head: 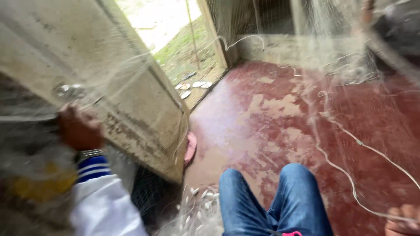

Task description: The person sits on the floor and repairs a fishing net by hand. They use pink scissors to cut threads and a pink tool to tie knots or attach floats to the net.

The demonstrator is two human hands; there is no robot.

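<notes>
The person sits on a worn red floor [280, 113] with the knees in blue jeans [271, 201] in front, and a fine, pale fishing net [131, 78] hangs all around like a veil. The left hand [80, 129] is raised near the open wooden door [144, 113] and is closed into a fist; it seems to grip a bunch of the net mesh, though the blur hides the fingers. The right hand [401, 220] shows only at the lower right corner, its fingers curled around a thin white cord [350, 177] of the net, which runs across the floor toward the wall. Small white weights or floats [199, 209] lie in a heap of net beside the left knee.

The step in hand looks like spreading the net out between both hands to look over it or sort it. The next move would probably need both hands to keep the mesh stretched and to pass it along slowly, so that the cord does not tangle.
</notes>
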